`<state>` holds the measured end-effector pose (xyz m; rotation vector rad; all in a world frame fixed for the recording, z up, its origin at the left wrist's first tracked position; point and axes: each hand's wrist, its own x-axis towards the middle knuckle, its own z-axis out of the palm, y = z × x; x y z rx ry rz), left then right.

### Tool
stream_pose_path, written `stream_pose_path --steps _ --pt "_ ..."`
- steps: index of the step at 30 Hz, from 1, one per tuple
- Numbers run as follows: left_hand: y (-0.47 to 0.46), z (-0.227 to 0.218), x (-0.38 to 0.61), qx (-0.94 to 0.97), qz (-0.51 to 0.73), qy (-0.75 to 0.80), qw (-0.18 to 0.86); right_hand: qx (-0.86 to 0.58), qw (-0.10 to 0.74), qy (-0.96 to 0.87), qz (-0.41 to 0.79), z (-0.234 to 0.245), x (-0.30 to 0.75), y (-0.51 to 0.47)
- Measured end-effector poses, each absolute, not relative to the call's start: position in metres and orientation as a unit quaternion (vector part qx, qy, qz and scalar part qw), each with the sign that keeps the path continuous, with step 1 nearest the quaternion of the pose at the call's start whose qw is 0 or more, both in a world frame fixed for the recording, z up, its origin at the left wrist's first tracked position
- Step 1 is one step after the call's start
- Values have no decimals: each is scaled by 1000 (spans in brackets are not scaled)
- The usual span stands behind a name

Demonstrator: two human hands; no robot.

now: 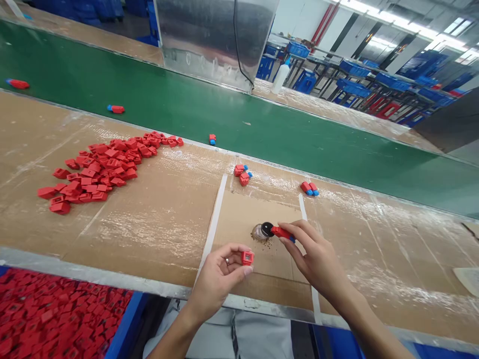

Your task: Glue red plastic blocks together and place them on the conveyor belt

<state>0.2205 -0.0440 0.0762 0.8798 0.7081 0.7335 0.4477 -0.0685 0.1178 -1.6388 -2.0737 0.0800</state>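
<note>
My left hand (219,274) pinches a small hollow red plastic piece (247,258), its square opening facing up toward me. In my right hand (316,252) is a red-and-blue plastic piece (282,233), gripped between thumb and fingers. Its red end points left and meets, or nearly meets, the round black top (267,229) of a small glass jar (257,233). Brown specks lie around the jar on a cardboard sheet (239,212). Whether the red tip actually touches the black part, I cannot tell.
A heap of red pieces (101,169) lies left on the bench. Red-and-blue pieces sit in pairs (243,174) near the green conveyor belt (168,102), with several more on it. A blue bin (125,324) full of red pieces stands lower left. A white bottle (281,76) stands beyond the belt.
</note>
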Motion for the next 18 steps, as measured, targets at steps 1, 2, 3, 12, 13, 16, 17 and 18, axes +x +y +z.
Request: stream_pose_path --steps 1,2,3,12,13,16,17,18 --pt "-44 77 221 409 335 334 781 -598 249 -761 27 117 448 -69" --pt "-44 77 221 410 333 338 779 -596 253 -762 25 117 448 -69" --pt "-44 78 221 411 333 341 777 -594 254 -763 22 117 448 -69" --pt "-45 77 220 422 318 341 778 -592 278 -756 4 124 447 -65" --pt "-45 77 220 427 319 340 775 -591 278 -757 5 125 446 -64" --pt "-45 77 219 434 316 333 775 -589 287 -755 14 129 444 -62" --pt "-46 78 219 435 315 331 776 -590 294 -752 22 130 443 -62" --pt "-46 78 219 436 313 331 776 -591 301 -748 32 132 442 -63"
